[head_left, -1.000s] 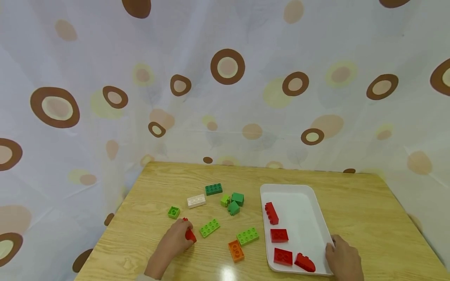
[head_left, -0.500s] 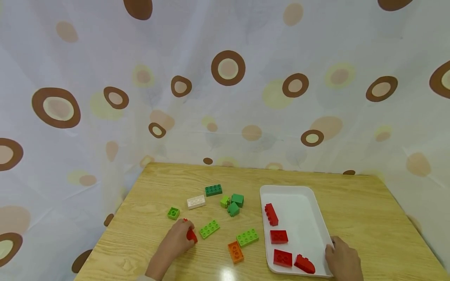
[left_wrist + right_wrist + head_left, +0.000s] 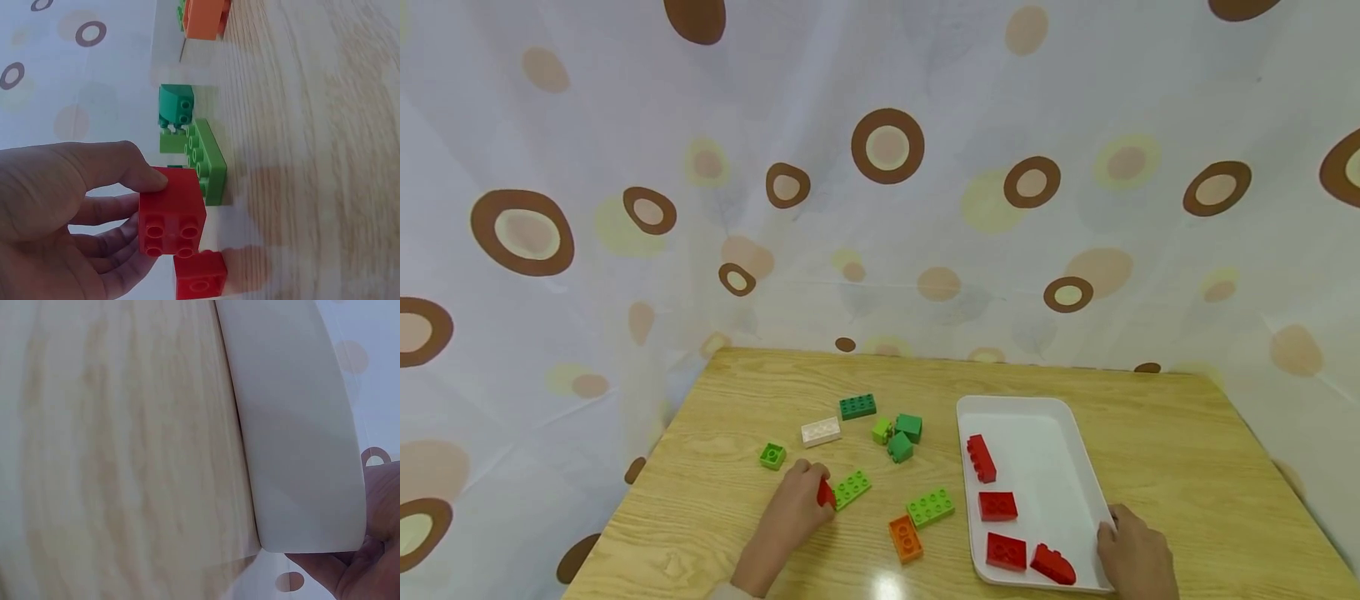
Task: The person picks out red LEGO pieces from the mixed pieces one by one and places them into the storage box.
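Observation:
My left hand [image 3: 797, 507] pinches a red brick [image 3: 826, 493] just left of a light green brick [image 3: 852, 490]. In the left wrist view the thumb of the left hand [image 3: 81, 219] presses on the red brick [image 3: 172, 209], whose studs face the camera. Another red brick [image 3: 200, 275] lies beyond it on the table, hidden in the head view. On the right, my right hand [image 3: 1138, 554] grips the near right edge of the white tray [image 3: 1052, 492]. The right wrist view shows the right hand [image 3: 365, 562] at the corner of the tray [image 3: 300, 425].
Inside the tray are several red pieces [image 3: 997, 506]. Around the table [image 3: 700, 517] lie an orange brick [image 3: 906, 538], another light green brick [image 3: 931, 507], a white brick [image 3: 821, 431], a small green brick [image 3: 772, 455] and dark green pieces [image 3: 908, 427]. A patterned cloth [image 3: 955, 317] stands behind.
My left hand has shifted slightly right and away from me with a red brick, nearer to the light green brick. The right hand and tray look unmoved.

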Available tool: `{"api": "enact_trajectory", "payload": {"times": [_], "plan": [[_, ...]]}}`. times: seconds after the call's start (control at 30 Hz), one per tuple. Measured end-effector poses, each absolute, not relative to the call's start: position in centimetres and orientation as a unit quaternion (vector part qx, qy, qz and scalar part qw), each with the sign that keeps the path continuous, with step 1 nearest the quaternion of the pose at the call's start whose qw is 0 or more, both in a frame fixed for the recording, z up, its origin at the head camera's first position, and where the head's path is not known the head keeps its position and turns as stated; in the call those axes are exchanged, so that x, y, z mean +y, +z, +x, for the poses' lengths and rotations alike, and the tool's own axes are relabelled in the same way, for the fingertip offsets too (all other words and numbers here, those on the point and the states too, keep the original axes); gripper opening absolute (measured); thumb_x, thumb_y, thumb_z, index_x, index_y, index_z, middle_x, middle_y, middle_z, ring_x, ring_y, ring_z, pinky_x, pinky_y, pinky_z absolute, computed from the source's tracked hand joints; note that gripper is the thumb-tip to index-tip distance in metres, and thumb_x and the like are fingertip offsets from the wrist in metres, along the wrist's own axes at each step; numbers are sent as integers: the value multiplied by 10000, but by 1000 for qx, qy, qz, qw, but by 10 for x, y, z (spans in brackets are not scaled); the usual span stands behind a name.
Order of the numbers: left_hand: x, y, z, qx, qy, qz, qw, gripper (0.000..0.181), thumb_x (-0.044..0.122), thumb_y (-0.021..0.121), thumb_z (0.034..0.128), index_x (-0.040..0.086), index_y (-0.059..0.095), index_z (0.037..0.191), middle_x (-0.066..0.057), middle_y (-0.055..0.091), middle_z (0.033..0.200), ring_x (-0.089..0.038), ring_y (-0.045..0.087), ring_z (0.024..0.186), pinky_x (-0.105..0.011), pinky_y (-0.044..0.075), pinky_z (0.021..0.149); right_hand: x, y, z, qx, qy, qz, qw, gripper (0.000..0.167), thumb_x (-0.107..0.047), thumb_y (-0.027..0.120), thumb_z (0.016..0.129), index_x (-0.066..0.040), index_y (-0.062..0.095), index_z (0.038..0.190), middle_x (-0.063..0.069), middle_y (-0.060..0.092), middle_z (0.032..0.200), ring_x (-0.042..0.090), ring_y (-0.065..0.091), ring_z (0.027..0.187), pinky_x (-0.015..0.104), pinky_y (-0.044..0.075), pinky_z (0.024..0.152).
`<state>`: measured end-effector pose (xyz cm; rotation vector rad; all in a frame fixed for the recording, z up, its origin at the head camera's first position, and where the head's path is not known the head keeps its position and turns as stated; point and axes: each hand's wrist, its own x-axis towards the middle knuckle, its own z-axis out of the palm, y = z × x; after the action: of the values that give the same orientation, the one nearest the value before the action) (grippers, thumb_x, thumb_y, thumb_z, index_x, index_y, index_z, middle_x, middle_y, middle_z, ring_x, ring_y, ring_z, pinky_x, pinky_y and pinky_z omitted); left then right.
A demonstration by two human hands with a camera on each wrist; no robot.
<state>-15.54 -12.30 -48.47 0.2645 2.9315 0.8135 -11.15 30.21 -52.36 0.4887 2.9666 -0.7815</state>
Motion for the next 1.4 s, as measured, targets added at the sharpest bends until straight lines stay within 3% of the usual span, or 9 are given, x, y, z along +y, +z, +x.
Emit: {"api": "enact_trajectory", "payload": {"times": [0.17, 0.5, 0.8, 1.03, 1.4], "plan": [[-113, -483, -156, 956, 268, 108, 45, 378, 13, 799, 786, -30, 638, 1126, -161, 553, 1079, -268, 549, 928, -436, 538, 790, 302, -525, -112, 953, -250, 167, 26, 360, -38, 539, 941, 218, 500, 1193, 389, 572, 1153, 546, 599, 983, 586, 506, 796], [-78, -477, -158, 948, 265, 173, 14, 364, 10, 794, 797, -35, 638, 1122, -124, 546, 1051, -228, 528, 894, -355, 527, 766, 304, -528, -112, 954, -248, 165, 31, 362, -46, 534, 945, 215, 499, 1192, 388, 573, 1153, 546, 600, 975, 576, 511, 781], [-44, -474, -158, 943, 261, 207, 25, 387, 44, 777, 834, -13, 636, 1189, -111, 544, 1126, -173, 511, 913, -286, 508, 757, 304, -529, -112, 951, -263, 164, 11, 336, -31, 535, 935, 202, 519, 1176, 387, 572, 1158, 557, 586, 1002, 598, 499, 792], [-25, -468, -155, 941, 239, 241, 4, 356, 31, 761, 832, 8, 648, 1168, -81, 554, 1080, -132, 503, 883, -214, 490, 709, 304, -526, -112, 950, -269, 161, 21, 336, -25, 530, 935, 210, 520, 1175, 387, 575, 1153, 558, 582, 1014, 591, 501, 792], [12, -464, -149, 933, 209, 294, 14, 359, 115, 751, 883, 54, 647, 1222, -49, 556, 1113, -101, 502, 918, -158, 477, 778, 304, -526, -114, 947, -270, 172, 37, 365, -29, 530, 942, 226, 493, 1201, 397, 557, 1177, 551, 578, 1032, 590, 503, 811]]}}
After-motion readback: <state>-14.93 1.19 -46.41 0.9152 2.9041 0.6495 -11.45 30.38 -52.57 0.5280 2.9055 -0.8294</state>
